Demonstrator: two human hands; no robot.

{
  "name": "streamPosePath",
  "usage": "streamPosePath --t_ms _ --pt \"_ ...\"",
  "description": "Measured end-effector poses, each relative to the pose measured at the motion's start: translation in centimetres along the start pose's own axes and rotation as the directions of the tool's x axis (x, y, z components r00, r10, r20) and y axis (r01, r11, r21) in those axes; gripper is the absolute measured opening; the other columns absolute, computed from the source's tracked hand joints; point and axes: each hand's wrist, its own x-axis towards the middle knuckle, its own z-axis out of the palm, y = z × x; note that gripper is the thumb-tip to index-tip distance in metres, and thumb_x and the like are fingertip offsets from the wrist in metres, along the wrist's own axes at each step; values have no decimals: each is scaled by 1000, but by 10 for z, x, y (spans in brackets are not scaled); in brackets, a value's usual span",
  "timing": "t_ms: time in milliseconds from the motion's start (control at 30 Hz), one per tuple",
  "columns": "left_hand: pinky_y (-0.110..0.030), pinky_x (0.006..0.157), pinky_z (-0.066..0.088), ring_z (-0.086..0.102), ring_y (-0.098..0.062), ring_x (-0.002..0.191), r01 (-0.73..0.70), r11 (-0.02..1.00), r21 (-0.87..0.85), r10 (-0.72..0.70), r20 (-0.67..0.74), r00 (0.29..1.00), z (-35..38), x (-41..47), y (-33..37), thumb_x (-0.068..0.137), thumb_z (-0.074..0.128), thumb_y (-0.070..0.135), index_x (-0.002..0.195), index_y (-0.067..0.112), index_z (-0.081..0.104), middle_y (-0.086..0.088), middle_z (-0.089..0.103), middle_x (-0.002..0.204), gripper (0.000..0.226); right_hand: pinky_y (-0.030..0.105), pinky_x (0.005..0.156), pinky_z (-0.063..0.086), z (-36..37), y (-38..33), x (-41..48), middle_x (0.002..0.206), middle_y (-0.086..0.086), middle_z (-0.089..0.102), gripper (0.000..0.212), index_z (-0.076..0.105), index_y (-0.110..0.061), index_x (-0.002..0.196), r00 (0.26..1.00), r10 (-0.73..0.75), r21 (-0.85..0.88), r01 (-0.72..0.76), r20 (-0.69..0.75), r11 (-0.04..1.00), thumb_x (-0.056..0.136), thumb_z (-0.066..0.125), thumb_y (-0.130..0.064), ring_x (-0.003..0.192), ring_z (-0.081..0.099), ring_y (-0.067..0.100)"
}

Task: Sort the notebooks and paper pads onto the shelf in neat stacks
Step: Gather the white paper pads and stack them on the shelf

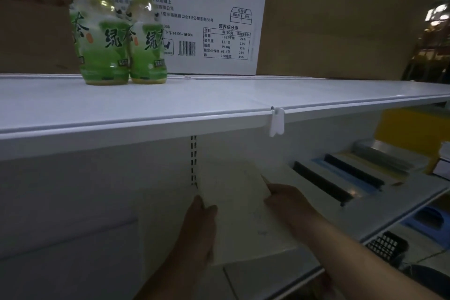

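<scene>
A cream paper pad [239,204] lies on the lower white shelf [73,263], under the upper shelf board. My left hand [199,224] rests along the pad's left edge, fingers stretched forward. My right hand [285,198] grips the pad's right far corner, fingers curled round its edge. To the right on the same shelf lie overlapping notebooks with black spines [323,184], a blue one [341,173] among them. A grey flat pad [265,275] lies near the shelf's front edge below my arms.
Two green tea bottles [104,39] stand on the upper shelf [219,102] before a white printed carton [207,14] and brown boxes. A white shelf clip [276,122] hangs on the upper edge. A yellow box [411,129] sits far right; a blue stool [431,221] and black basket [387,246] lie below.
</scene>
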Motion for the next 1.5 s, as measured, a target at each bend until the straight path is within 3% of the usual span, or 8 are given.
streamPosePath --t_ms 133,267,533,867,1133,1300,1367,1500 --pt "-37 85 49 61 -29 93 -22 999 31 26 -112 993 4 -1 2 93 39 -6 124 7 55 -16 64 112 37 32 53 49 -1 -2 20 75 18 66 21 67 -14 85 984 -52 -65 63 171 996 81 50 -1 58 59 26" --pt "-21 64 44 58 -21 74 -69 990 122 101 -277 956 -18 -16 19 92 42 -7 99 19 62 -2 64 84 33 30 64 51 34 4 41 99 21 67 32 66 -1 104 948 -25 -81 53 316 995 78 49 -3 77 65 32" --pt "-44 110 36 42 -26 133 143 829 541 83 -372 924 -80 9 -13 75 57 53 146 17 34 -7 38 150 83 22 80 44 100 7 36 133 14 50 47 38 -4 138 904 -57 -203 156 423 967 92 44 -1 113 54 28" --pt "-27 112 25 28 -22 142 223 733 643 100 -426 899 -77 3 -25 100 42 26 152 15 14 -7 21 157 60 29 118 4 116 38 34 159 6 -2 59 15 -14 151 781 -344 -479 601 521 640 97 38 -17 147 -3 21" --pt "-29 114 24 26 -21 142 242 701 670 112 -439 891 -83 9 -30 100 42 28 152 13 14 -8 20 157 61 35 120 10 123 40 41 159 6 6 53 20 -15 150 754 -322 -623 655 572 428 98 31 -23 147 1 24" --pt "-26 112 21 19 -24 145 231 702 674 50 -370 928 -73 -1 -12 102 34 28 151 7 2 -11 11 159 62 32 84 41 118 27 33 125 19 52 42 54 -12 114 733 -339 -603 679 590 419 86 28 -29 109 50 33" --pt "-37 116 21 17 -30 145 151 720 678 58 -276 959 -75 -17 -4 102 34 33 151 8 1 -12 9 159 64 36 99 39 116 12 26 124 17 55 41 59 -8 114 721 -297 -628 692 626 355 90 32 -28 115 51 32" --pt "-28 118 7 4 -16 148 127 539 833 146 -241 959 -131 -55 -6 102 26 41 153 18 4 -1 -3 160 60 37 94 45 147 -14 -3 116 16 61 31 68 -6 96 639 -575 -593 747 512 302 83 44 -18 114 56 32"
